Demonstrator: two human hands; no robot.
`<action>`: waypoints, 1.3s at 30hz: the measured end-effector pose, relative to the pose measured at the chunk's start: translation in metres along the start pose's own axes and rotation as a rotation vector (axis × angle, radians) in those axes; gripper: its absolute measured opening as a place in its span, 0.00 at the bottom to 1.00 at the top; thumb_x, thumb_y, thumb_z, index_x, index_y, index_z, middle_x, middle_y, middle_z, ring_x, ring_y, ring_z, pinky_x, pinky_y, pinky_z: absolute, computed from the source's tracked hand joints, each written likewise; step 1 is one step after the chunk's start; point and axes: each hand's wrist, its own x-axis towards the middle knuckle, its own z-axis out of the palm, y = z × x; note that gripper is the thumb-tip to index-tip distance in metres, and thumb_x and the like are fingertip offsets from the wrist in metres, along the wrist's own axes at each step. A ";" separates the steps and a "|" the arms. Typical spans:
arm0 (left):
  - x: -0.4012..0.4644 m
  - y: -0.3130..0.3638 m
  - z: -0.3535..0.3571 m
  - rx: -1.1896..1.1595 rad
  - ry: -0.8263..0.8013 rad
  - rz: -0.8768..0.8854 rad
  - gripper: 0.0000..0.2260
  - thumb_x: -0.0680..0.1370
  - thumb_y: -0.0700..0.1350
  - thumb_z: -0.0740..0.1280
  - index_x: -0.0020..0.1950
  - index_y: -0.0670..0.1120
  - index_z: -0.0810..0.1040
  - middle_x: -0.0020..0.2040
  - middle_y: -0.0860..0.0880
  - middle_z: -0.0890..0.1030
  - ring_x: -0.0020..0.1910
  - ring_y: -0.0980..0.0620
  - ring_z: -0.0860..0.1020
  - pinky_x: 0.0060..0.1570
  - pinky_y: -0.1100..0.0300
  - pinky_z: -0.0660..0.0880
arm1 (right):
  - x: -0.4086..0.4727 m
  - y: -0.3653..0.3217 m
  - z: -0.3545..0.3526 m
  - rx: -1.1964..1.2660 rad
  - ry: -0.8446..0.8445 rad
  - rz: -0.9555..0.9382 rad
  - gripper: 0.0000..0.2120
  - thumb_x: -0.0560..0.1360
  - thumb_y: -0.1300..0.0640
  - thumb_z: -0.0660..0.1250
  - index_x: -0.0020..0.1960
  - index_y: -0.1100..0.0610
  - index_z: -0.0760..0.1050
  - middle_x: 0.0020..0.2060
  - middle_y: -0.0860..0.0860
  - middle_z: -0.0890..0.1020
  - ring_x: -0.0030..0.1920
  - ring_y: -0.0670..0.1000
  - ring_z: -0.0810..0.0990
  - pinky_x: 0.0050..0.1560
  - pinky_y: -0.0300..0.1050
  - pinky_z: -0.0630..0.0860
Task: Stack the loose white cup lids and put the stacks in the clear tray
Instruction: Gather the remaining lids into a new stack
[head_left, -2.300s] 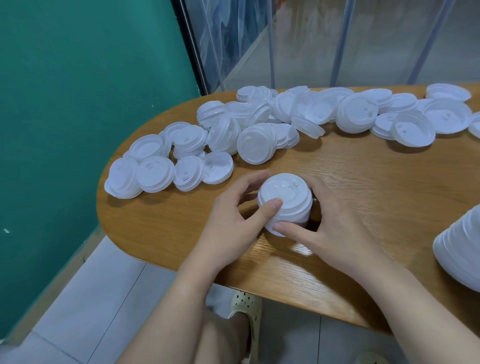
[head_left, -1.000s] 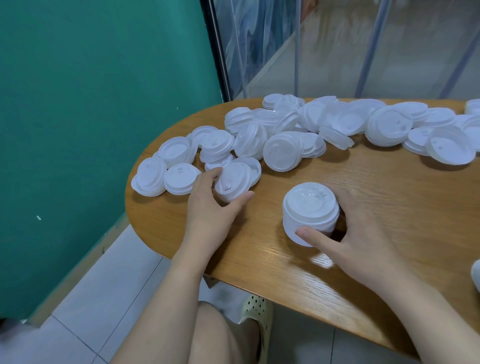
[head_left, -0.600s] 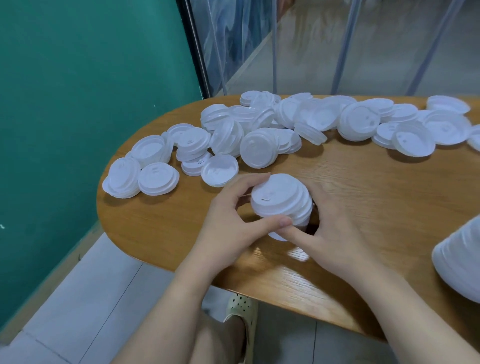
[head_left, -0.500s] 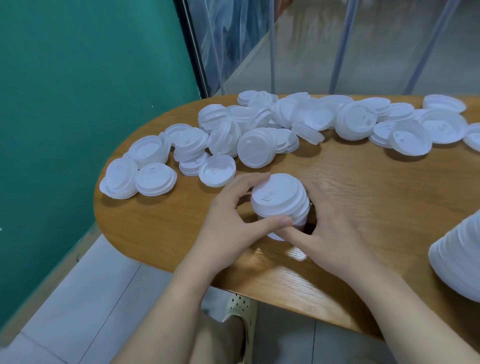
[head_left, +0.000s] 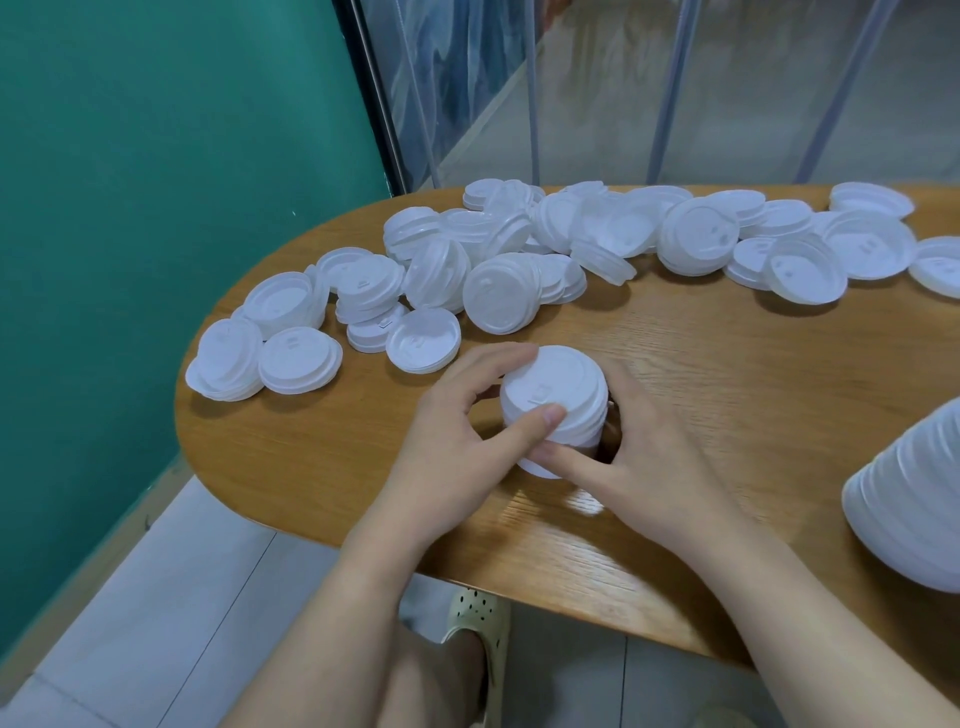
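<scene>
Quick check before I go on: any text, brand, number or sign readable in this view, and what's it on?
No readable text anywhere in view.
Stack of lids held by the left hand and right hand: a small embossed mark on the top lid, too small to read.
Loose lids on the table: small raised marks only, too blurred to read.

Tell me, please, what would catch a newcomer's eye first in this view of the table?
Probably the two hands at the near middle: the left hand and right hand cupped around a short stack of lids on the wooden table. Next, the scatter of loose white lids along the far edge, and a tall stack lying at the right border.
</scene>
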 end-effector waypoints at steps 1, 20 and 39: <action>0.000 0.000 0.000 0.010 0.003 0.004 0.21 0.75 0.51 0.75 0.68 0.50 0.81 0.64 0.59 0.80 0.68 0.57 0.77 0.68 0.55 0.74 | 0.000 0.001 0.000 0.006 -0.002 0.003 0.30 0.68 0.37 0.78 0.63 0.29 0.66 0.56 0.26 0.76 0.58 0.33 0.76 0.52 0.28 0.71; 0.000 -0.002 -0.004 -0.072 -0.022 -0.117 0.26 0.70 0.56 0.78 0.67 0.55 0.80 0.61 0.59 0.82 0.63 0.57 0.80 0.65 0.53 0.78 | -0.001 0.009 0.003 -0.072 -0.013 0.037 0.43 0.64 0.26 0.72 0.74 0.36 0.62 0.62 0.31 0.76 0.63 0.40 0.75 0.65 0.48 0.74; 0.030 -0.051 -0.041 0.830 0.243 -0.073 0.08 0.82 0.47 0.68 0.60 0.50 0.83 0.56 0.55 0.81 0.63 0.53 0.73 0.64 0.61 0.52 | 0.001 0.004 0.002 -0.044 -0.017 0.026 0.31 0.67 0.33 0.75 0.64 0.25 0.62 0.59 0.22 0.72 0.62 0.29 0.71 0.58 0.34 0.68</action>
